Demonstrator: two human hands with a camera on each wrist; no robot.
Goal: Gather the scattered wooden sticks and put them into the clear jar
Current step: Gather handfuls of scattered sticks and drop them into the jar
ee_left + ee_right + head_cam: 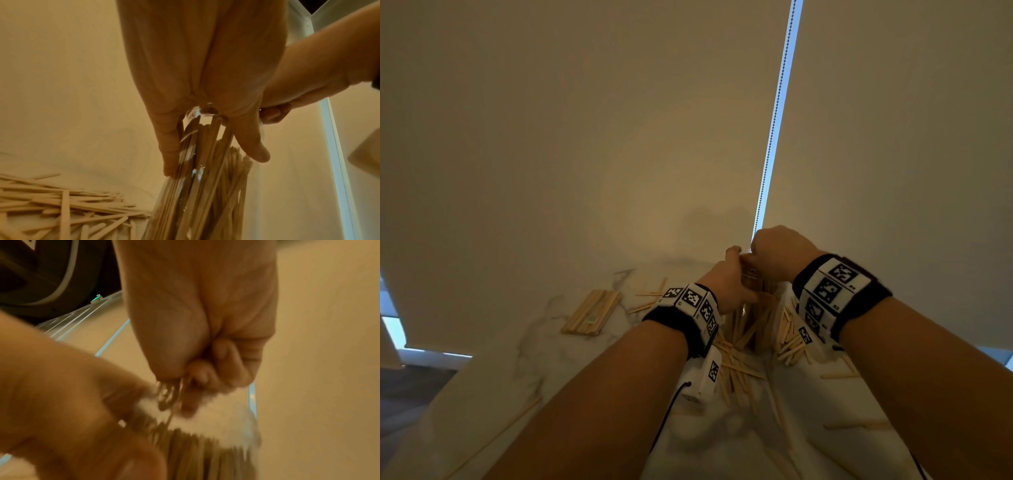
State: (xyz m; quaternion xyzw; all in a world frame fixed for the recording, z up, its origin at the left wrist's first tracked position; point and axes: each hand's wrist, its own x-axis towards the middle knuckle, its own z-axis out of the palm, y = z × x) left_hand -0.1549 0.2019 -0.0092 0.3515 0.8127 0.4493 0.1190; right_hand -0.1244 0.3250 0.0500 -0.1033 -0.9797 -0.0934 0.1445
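Jar (193, 146), clear, frame centre: left hand (197, 91) wraps its neck; right hand (779, 251) fisted at the rim, contents indiscernible. Risk: crammed sticks (218, 186) jamming, tipping jar onto loose sticks (61, 209) lower left.

White marbled bench (524, 349). On it, a neat bundle of sticks (591, 312) at far left, well apart from the jar (751, 322). Loose sticks (736, 368) piled around the jar's foot, more (789, 337) just right of it. Single ones scattered near both front edges. Jar standing upright, full of sticks.
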